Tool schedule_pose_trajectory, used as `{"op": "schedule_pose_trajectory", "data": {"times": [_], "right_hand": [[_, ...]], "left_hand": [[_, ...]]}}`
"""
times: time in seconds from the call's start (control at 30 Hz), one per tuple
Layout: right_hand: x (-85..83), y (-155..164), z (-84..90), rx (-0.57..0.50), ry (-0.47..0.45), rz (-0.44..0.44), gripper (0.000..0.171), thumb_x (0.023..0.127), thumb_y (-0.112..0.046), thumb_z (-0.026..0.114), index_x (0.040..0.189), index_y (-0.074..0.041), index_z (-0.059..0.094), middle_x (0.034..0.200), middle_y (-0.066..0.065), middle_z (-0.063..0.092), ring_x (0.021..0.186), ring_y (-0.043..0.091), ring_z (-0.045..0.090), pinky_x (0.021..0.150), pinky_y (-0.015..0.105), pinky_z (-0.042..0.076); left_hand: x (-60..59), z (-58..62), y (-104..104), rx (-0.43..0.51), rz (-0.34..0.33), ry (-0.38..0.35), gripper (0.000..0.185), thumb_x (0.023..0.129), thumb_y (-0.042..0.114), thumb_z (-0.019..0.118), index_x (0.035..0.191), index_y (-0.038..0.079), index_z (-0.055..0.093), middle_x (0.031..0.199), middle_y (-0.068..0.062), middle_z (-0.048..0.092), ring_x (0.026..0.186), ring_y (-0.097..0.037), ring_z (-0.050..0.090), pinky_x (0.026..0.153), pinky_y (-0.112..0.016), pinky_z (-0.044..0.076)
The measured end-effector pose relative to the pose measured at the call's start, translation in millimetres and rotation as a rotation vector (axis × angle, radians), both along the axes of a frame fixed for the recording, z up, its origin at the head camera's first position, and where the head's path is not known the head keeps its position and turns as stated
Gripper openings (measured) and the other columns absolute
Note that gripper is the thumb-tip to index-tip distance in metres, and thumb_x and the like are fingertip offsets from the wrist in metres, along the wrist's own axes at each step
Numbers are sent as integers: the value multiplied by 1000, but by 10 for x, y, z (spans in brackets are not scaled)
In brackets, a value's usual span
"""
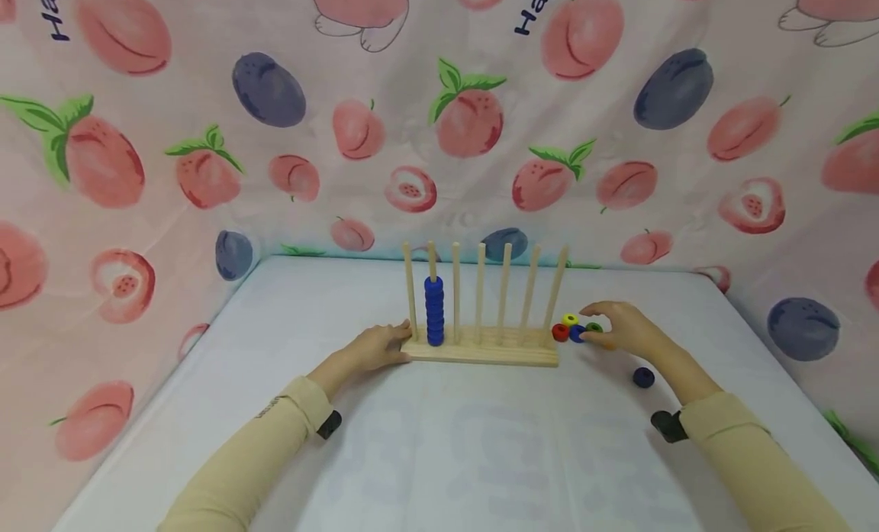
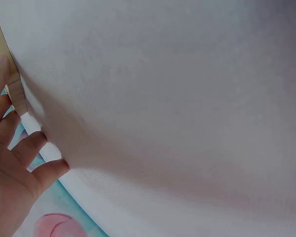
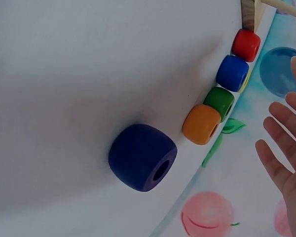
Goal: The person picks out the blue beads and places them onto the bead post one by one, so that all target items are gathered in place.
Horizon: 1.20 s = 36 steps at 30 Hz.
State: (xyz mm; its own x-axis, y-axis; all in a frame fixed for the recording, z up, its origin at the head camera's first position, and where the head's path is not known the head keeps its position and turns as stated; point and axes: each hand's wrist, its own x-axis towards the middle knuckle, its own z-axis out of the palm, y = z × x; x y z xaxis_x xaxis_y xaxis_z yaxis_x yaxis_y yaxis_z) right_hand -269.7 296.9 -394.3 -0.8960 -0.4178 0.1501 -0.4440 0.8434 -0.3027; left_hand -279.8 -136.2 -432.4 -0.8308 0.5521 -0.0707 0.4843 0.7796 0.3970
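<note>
A wooden peg stand point(image 1: 481, 354) with several upright pegs stands on the table, a stack of blue beads point(image 1: 435, 311) on its second peg from the left. My left hand point(image 1: 376, 346) holds the left end of the base between thumb and fingers; the left wrist view shows this hand point(image 2: 15, 163) at the wood's edge. Over the loose beads to the right hovers my right hand point(image 1: 626, 330), fingers spread and holding nothing. Beneath and beside it lie red point(image 3: 246, 45), blue point(image 3: 232, 73), yellow point(image 1: 570, 319), green point(image 3: 219, 102) and orange beads point(image 3: 201, 124).
A dark blue bead point(image 1: 643, 378) lies apart, nearer me, beside the right wrist. White cloth covers the table point(image 1: 481, 440). Behind it hangs a fruit-printed curtain point(image 1: 412, 135), close to the table's far edge.
</note>
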Motion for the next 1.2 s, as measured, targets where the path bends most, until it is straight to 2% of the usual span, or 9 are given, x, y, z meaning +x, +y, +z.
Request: {"op": "schedule_pose_trajectory", "data": {"times": [0.2,0.43,0.67,0.83,1.0,1.2], "right_hand": [[-50,-18,-40,39,-36,12,44,75,-24,69,108,3,58,105,20,62,100,36,55,86,51,44],[-79,10,-90,81,-18,22,41,74,-20,69,104,6,59,101,21,63,96,36,57,84,50,45],[-70,49,-134,66,-57,-64,44,75,-25,68,105,6,58,104,24,61,99,39,55,83,51,44],[-107,49,-170,81,-80,-51,45,75,-25,69,106,6,58,104,23,61,98,38,55,84,50,45],[-130,-11,-161,101,-105,-52,39,76,-19,67,104,7,58,103,24,61,97,39,55,84,51,44],[-139,-62,-148,110,-116,-56,34,75,-17,69,97,7,60,97,22,63,92,36,57,83,49,45]], "left_hand": [[6,-13,-9,3,37,-24,56,81,33,60,130,9,43,139,-7,34,124,-33,38,103,-45,31],[21,-19,21,1,14,-27,56,83,34,58,131,10,41,141,-6,31,125,-36,35,104,-47,28],[27,-17,62,-6,15,-44,55,84,35,57,132,12,40,142,-5,29,126,-38,32,105,-47,26],[19,-12,44,-31,40,-50,56,83,36,57,132,14,40,142,-2,28,127,-36,31,106,-47,26],[24,-11,4,-41,48,-49,57,83,36,57,132,14,40,142,-2,27,127,-35,31,106,-47,26],[31,-3,25,-12,27,-34,55,84,34,57,132,11,40,142,-5,28,127,-38,31,105,-48,26]]}}
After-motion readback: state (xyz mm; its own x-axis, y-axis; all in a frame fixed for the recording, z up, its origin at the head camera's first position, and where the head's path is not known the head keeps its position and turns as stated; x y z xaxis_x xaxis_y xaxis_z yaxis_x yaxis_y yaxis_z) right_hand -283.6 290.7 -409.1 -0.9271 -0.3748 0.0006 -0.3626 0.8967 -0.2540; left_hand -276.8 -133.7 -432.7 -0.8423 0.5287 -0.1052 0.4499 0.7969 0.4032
